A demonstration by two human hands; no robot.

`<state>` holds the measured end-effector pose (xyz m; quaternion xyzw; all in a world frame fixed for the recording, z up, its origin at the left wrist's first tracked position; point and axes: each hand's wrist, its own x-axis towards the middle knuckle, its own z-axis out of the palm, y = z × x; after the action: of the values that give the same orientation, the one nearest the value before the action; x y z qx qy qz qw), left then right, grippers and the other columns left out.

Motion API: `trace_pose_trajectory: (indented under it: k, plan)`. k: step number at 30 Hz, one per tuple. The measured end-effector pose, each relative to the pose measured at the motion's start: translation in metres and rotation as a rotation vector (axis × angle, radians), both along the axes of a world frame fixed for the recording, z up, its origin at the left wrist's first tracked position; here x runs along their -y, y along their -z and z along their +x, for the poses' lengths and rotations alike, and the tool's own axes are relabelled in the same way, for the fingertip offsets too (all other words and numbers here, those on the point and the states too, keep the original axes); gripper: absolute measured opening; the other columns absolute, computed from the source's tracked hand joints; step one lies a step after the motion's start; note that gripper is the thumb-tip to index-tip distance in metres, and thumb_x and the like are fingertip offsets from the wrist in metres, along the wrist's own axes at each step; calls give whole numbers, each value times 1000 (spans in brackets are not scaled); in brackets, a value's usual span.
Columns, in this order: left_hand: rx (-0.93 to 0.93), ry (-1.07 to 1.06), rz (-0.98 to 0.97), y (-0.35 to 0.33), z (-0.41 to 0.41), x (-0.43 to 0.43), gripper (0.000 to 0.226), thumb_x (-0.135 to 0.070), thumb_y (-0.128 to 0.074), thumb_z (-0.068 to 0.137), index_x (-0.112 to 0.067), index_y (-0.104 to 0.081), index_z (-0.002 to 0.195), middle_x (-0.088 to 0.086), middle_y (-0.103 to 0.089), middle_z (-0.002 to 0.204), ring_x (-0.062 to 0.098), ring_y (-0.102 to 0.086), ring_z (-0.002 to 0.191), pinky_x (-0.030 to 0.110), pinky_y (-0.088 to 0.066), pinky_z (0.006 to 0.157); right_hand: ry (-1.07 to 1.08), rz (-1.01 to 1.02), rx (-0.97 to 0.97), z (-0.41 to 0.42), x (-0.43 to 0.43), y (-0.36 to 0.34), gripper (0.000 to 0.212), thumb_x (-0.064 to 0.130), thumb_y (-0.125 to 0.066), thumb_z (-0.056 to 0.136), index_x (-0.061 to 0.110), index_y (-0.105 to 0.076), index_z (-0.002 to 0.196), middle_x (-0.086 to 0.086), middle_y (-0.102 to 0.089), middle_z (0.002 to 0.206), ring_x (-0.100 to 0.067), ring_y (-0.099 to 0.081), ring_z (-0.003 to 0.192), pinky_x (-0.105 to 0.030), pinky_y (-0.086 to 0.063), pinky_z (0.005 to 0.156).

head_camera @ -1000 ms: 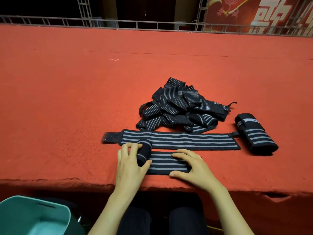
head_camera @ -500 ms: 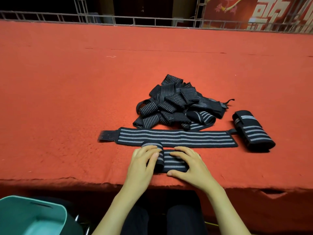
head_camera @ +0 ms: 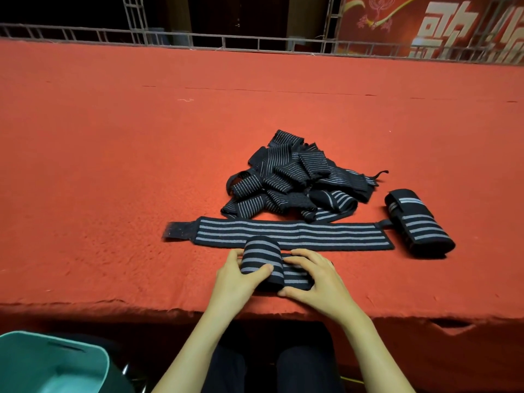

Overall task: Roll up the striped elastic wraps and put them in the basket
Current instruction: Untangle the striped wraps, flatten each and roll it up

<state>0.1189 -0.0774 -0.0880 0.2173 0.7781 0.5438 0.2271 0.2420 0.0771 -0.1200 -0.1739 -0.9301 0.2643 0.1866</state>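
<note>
step: rolling | wrap (head_camera: 262,260) at near tabletop (head_camera: 113,194) edge, long axis left-right, rolled end left, flat tail right | my left hand (head_camera: 236,282) curls round the roll | my right hand (head_camera: 314,282) lies spread on the tail | basket (head_camera: 56,361) low left, nearer my left hand

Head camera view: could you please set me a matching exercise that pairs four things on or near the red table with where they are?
Things:
1. half-rolled wrap
2. flat wrap
3. finished roll
4. basket

Places:
A. lower left corner of the view
B. far right, lying apart from the others
C. gripped by the left hand, its tail pressed by the right hand
D. stretched out full length just beyond the hands

Pairs: 1-C, 2-D, 3-B, 4-A
</note>
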Motion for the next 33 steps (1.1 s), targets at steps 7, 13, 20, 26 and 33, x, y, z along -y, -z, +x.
trace_pose_trajectory:
  k: [7, 13, 20, 26, 33]
  plan:
    - [231, -89, 106, -2, -23, 22, 60, -36, -80, 54, -25, -54, 107, 0, -72, 95, 13, -68, 89, 31, -50, 85, -40, 127, 22, -1, 1, 4, 68, 81, -47, 72, 37, -59, 122, 21, -46, 131, 1, -36, 124, -16, -14, 109]
    - [-4, -172, 13, -8, -37, 43, 59, -39, -80, 57, -26, -54, 108, -6, -64, 105, 10, -62, 94, 29, -47, 83, -41, 131, 14, -3, -3, 10, 55, 78, -45, 76, 40, -61, 113, 22, -48, 128, -3, -41, 123, -29, -22, 112]
    - [-504, -162, -23, 1, -6, 13, 65, -25, -80, 69, -17, -51, 127, -7, -39, 114, 6, -34, 109, 18, -25, 97, 0, 57, -30, -4, -4, 12, 37, 58, -49, 80, 38, -65, 107, 24, -52, 120, 0, -46, 117, -30, -31, 108]
    - [-566, 134, 59, -2, 13, -7, 48, -55, -61, 79, -29, -61, 120, -22, -48, 116, 0, -38, 110, 6, -23, 99, 27, -163, -156, -8, -7, 6, 39, 45, -39, 93, 23, -68, 106, 18, -64, 106, 1, -54, 105, -29, -41, 98]
    - [-96, 29, 54, 0, -1, -6, 44, -32, -78, 74, -24, -56, 111, -10, -55, 107, 3, -55, 97, 18, -43, 82, 65, -216, -55, -5, -5, -1, 56, 69, -32, 84, 27, -65, 101, 18, -63, 101, 0, -53, 102, -28, -41, 94]
